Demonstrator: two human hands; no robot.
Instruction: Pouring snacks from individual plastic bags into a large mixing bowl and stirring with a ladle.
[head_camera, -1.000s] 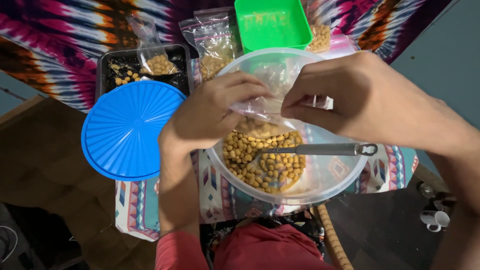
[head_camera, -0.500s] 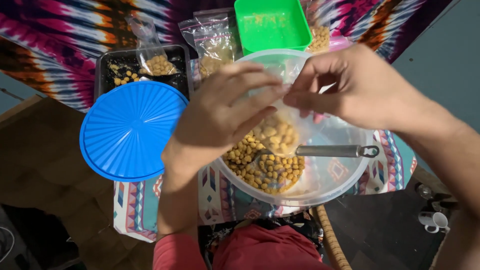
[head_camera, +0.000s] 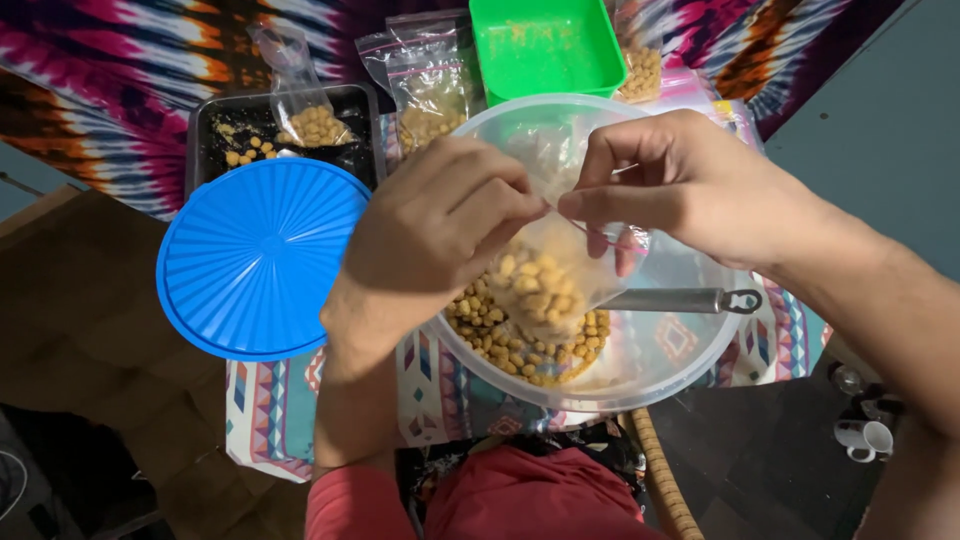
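1. Chickpeas are seen gathered in the bottom of a small clear plastic bag (head_camera: 545, 285), which is held up over a large clear bowl (head_camera: 690, 350), just above the heap of loose chickpeas (head_camera: 520, 345) lying in it.
2. The bag's top edge is pinched by the left hand (head_camera: 435, 235), its fingers (head_camera: 505, 200) closed tightly on the plastic.
3. The same edge is gripped from the other side by the right hand (head_camera: 700, 195), thumb and forefinger narrowed onto it; the two hands' fingertips are nearly touching.
4. A metal handle (head_camera: 680, 299) (of a spoon or scoop, its head hidden behind the bag) is seen lying in the bowl, pointing to the right.
5. The bowl is set on a patterned cloth (head_camera: 270, 400) covering the near edge of the desk.
6. A round blue lid (head_camera: 260, 255) is laid just left of the bowl, its edge passing under the left hand.
7. A black tray (head_camera: 215, 140) is placed behind the lid, with a few loose chickpeas and a small filled bag (head_camera: 305, 115) in it.
8. Another filled zip bag (head_camera: 425, 85) is propped beside the tray, and a green tub (head_camera: 545, 45) is set behind the bowl.
9. A tie-dye cloth (head_camera: 120, 70) is spread under the far things.
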